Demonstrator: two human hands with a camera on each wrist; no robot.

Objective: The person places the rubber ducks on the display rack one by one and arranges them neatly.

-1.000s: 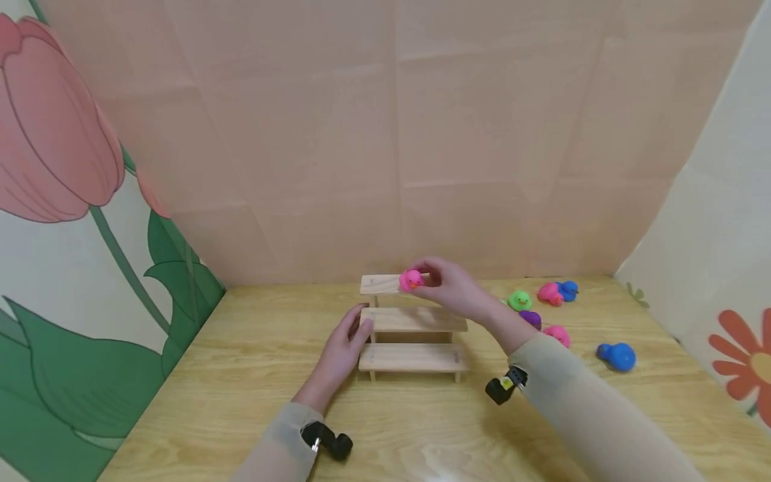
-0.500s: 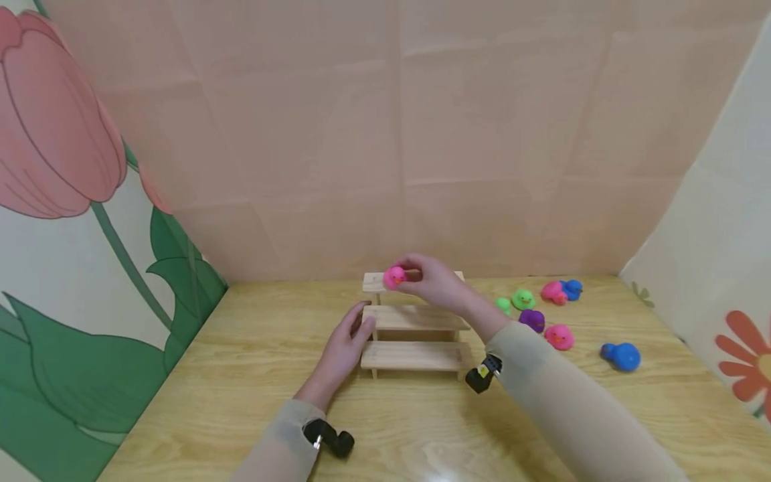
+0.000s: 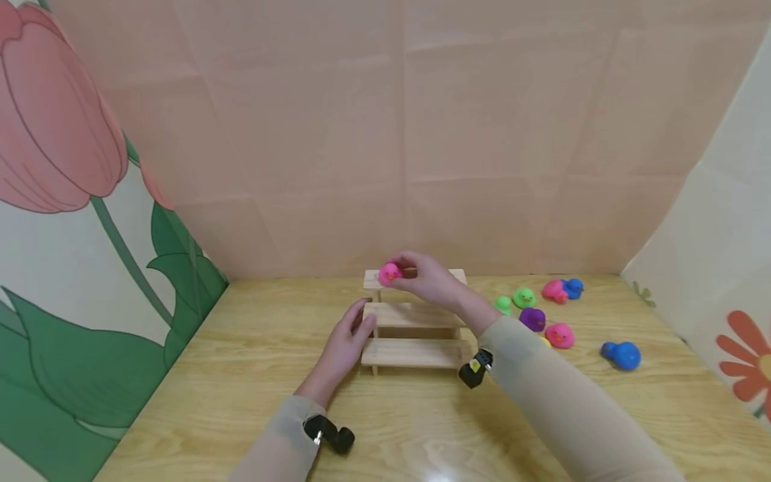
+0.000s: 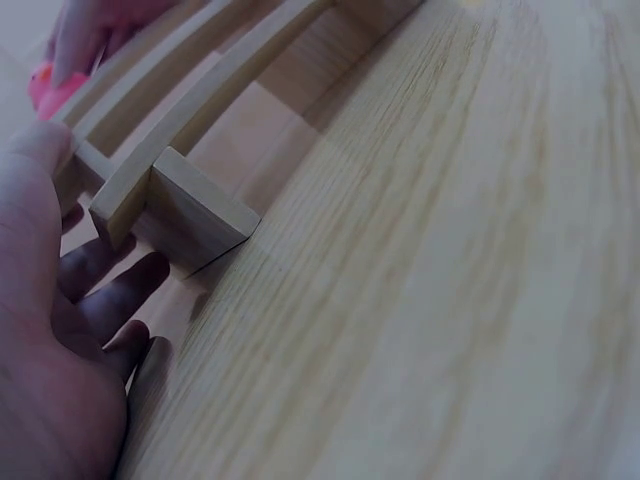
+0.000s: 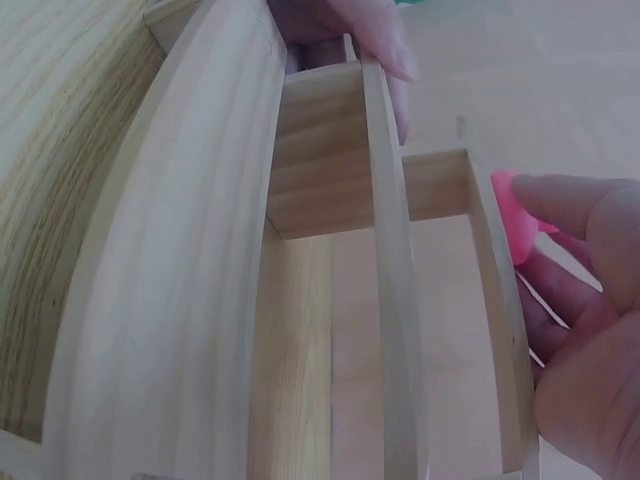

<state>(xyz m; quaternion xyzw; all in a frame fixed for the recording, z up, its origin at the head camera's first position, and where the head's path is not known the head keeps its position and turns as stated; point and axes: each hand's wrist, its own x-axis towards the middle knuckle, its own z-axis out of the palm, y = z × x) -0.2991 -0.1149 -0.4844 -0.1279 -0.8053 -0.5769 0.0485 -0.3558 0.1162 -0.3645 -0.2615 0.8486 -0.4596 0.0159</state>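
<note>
A small three-step wooden display stand (image 3: 414, 353) stands on the table. My right hand (image 3: 426, 278) pinches a pink rubber duck (image 3: 390, 274) between thumb and fingers at the left part of the top step. In the right wrist view the duck (image 5: 514, 215) sits right at the top step's edge, partly covered by the thumb. My left hand (image 3: 343, 341) grips the left end of the middle step. In the left wrist view its thumb lies over the wood and its other fingers (image 4: 115, 300) curl beneath, partly hidden behind the stand.
Right of the stand lie several rubber ducks: green (image 3: 525, 298), purple (image 3: 533, 319), pink (image 3: 560, 335) and blue (image 3: 622, 355). Farther back, a pink duck (image 3: 554, 290) leans against a blue one (image 3: 574, 288). A pinkish backdrop (image 3: 397, 134) rises behind the wood-grain table (image 3: 277, 321).
My right hand has carried the pink duck leftward along the top step, toward its left end. My left hand has kept its hold on the stand.
</note>
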